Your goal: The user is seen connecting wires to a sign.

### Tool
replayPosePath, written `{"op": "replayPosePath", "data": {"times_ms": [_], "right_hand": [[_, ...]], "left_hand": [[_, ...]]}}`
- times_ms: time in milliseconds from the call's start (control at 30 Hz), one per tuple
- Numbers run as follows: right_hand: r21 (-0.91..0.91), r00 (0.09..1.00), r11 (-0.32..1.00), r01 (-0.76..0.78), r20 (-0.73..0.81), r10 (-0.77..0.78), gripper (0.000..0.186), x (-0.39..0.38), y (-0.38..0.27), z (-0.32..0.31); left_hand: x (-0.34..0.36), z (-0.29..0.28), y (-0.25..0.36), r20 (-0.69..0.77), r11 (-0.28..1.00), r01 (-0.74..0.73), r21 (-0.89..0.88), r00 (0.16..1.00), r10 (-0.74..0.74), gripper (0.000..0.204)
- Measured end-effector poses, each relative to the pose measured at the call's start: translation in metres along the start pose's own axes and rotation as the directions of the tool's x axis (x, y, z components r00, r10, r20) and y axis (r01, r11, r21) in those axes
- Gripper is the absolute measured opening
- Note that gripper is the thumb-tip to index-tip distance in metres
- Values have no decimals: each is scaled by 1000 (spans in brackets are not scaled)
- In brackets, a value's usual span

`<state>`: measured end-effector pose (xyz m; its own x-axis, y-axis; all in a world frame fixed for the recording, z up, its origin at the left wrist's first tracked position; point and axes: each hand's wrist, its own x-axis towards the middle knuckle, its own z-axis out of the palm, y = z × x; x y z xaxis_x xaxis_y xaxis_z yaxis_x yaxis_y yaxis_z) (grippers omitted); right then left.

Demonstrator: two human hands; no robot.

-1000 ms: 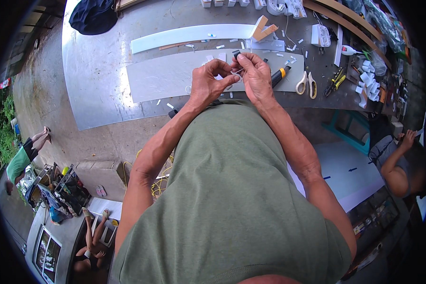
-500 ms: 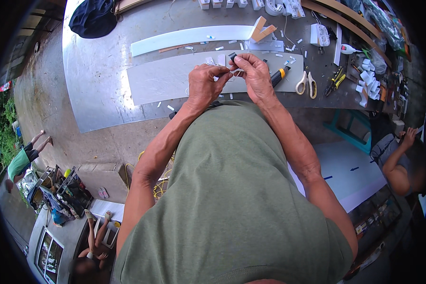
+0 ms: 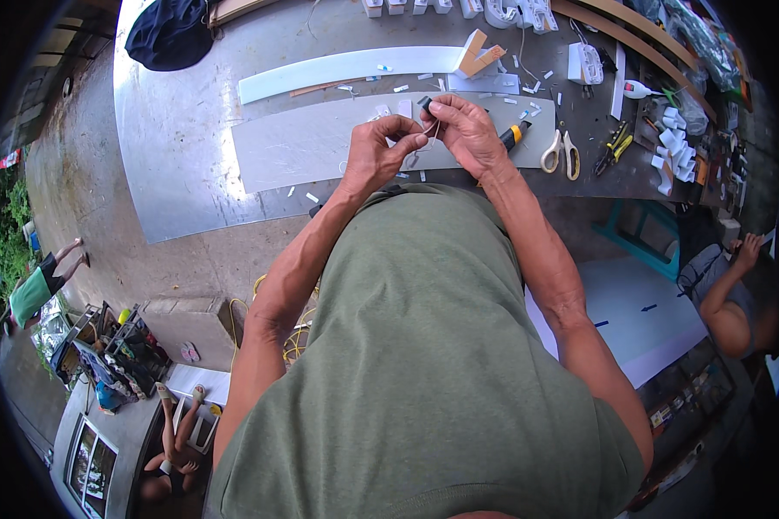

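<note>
My left hand [image 3: 376,151] pinches a thin pale wire [image 3: 434,130] between thumb and finger. My right hand [image 3: 472,138] grips a small black piece [image 3: 424,105], with the wire running down beside it. Both are above a long grey sheet [image 3: 294,151] on the metal table [image 3: 173,130], among small white modules [image 3: 532,112]. Right of my right hand lie a yellow-black cutter [image 3: 515,135] and white-handled scissors [image 3: 559,158].
Behind is a white strip [image 3: 337,67] with a wooden V piece [image 3: 476,56]. A black cloth bundle [image 3: 169,30], pliers [image 3: 616,151] and white cut pieces [image 3: 673,151] share the table. Nearby are a teal stool [image 3: 632,246] and people [image 3: 35,294] [image 3: 723,307] [image 3: 177,445].
My right hand has turned and shifted slightly right, and more of the wire shows between my hands, hanging downward. Both hands have stayed closed over the grey sheet.
</note>
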<state>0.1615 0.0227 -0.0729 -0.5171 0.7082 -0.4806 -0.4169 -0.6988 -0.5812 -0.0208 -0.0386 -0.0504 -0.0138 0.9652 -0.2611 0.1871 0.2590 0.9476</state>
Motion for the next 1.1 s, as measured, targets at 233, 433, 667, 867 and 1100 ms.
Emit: {"op": "replayPosePath", "data": {"times_ms": [233, 433, 667, 867, 1100], "right_hand": [[21, 1000, 1000, 16, -24, -15, 11, -1, -7, -8], [-136, 996, 991, -1, -91, -12, 15, -7, -8, -7], [-737, 879, 670, 91, -257, -401, 18, -41, -19, -3], [-318, 907, 937, -141, -420, -6, 16, -72, -6, 15], [2, 869, 953, -304, -409, 278, 12, -65, 19, 0]], "left_hand": [[-1, -4, -18, 98, 944, 196, -266, 980, -176, 26], [-1, -5, -23, 120, 949, 228, -219, 971, -206, 22], [-1, -3, -20, 131, 932, 292, -216, 954, -269, 24], [0, -3, -21, 173, 933, 306, -191, 946, -275, 37], [-1, -1, -24, 186, 918, 327, -224, 939, -290, 51]]}}
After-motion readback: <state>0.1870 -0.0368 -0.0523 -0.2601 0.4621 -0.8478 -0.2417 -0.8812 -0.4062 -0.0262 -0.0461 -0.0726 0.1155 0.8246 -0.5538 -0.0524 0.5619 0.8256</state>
